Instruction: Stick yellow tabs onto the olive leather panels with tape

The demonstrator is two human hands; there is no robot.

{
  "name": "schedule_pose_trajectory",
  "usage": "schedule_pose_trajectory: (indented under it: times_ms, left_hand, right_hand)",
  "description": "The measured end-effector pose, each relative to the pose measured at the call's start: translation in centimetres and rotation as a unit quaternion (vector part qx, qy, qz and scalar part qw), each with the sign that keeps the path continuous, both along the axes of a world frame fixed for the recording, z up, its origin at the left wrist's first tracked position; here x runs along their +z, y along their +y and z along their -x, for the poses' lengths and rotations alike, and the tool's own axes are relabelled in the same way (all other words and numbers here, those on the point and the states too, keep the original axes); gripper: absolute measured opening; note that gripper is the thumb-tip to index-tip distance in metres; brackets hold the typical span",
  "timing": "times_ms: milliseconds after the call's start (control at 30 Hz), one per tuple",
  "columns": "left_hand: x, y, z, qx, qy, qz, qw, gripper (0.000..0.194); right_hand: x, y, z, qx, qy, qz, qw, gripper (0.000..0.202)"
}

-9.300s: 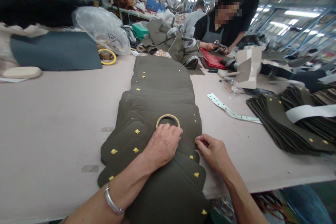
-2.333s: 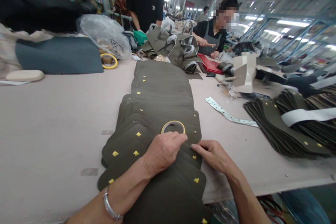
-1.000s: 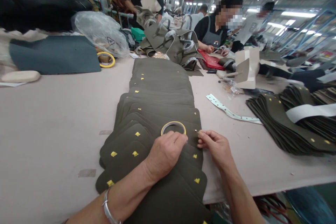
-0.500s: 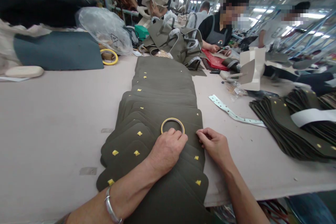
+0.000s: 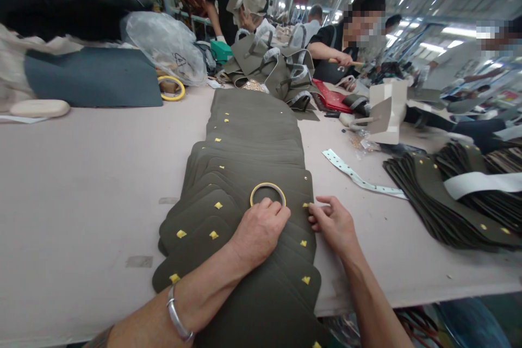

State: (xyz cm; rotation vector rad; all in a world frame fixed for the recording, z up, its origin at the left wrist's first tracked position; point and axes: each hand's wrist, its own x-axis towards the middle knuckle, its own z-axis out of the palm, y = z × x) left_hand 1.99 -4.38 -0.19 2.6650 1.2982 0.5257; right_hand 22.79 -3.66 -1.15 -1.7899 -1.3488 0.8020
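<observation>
My left hand [image 5: 261, 228] is closed around the near edge of a narrow roll of yellow tape [image 5: 268, 185], which stands over the dark olive panels [image 5: 261, 293]. These panels lie overlapped in a long fanned row, their rounded corners stepping toward me. Small yellow tape pieces [image 5: 218, 205] dot both sides of the row. At its right edge my right hand [image 5: 334, 223] has a fingertip against another yellow tape piece [image 5: 305, 205] on a panel; its fingers are slightly parted. A silver bangle [image 5: 177, 315] circles my left wrist.
Another yellow tape roll [image 5: 173, 88] lies near a clear plastic bag [image 5: 163, 46]. A pale dotted strip [image 5: 354, 175] and stacked dark strips [image 5: 444, 201] are on the right. Behind are olive bag parts [image 5: 281, 65] and a co-worker [image 5: 346, 49] holding a wooden-handled tool.
A yellow tape piece now shows on the panel beside my right fingertips, which have parted and shifted slightly. My left hand and its tape roll have stayed put. The co-worker's arm has risen.
</observation>
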Motion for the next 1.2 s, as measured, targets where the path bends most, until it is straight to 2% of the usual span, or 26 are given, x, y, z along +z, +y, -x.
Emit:
schedule_pose_trajectory:
  times_ms: [100,300,433,533,733,867,967,1033,1133,1200]
  left_hand:
    - [0.0,0.0,0.0,0.000,0.002,-0.005,1.000,0.013]
    - [0.0,0.1,-0.1,0.006,0.015,-0.025,1.000,0.014]
    - [-0.1,0.2,-0.1,0.001,0.009,-0.027,1.000,0.013]
    - [-0.2,0.2,-0.1,0.000,0.002,-0.024,1.000,0.013]
    - [0.1,0.3,0.3,-0.001,-0.006,-0.025,1.000,0.015]
    - [0.3,0.5,0.8,-0.003,-0.026,-0.027,0.999,0.015]
    - [0.3,0.7,1.1,-0.006,-0.043,-0.026,0.999,0.015]
    - [0.2,0.7,1.1,-0.002,-0.043,-0.030,0.999,0.015]
    - [0.2,0.6,1.1,0.020,-0.033,-0.035,0.999,0.017]
    - [0.2,0.5,1.2,0.034,-0.042,-0.034,0.998,0.017]
  right_hand:
    - [-0.1,-0.7,-0.1,0.020,0.011,-0.023,0.999,0.037]
    - [0.4,-0.6,0.9,0.055,-0.180,-0.080,0.979,0.028]
    - [0.7,0.1,1.4,0.067,-0.222,-0.086,0.969,0.024]
    - [1.0,0.8,1.5,0.062,-0.219,-0.059,0.972,0.022]
    - [0.8,2.1,0.8,0.084,-0.124,0.023,0.988,0.020]
    - [1.6,1.4,0.2,0.154,-0.100,0.054,0.982,0.018]
    - [2.8,0.6,0.0,0.226,-0.119,0.084,0.963,0.019]
    - [3.5,0.4,0.3,0.215,-0.166,0.055,0.961,0.021]
    - [3.8,0.3,1.7,0.170,-0.201,-0.042,0.964,0.023]
    - [3.6,0.2,3.2,0.196,-0.192,-0.089,0.958,0.024]
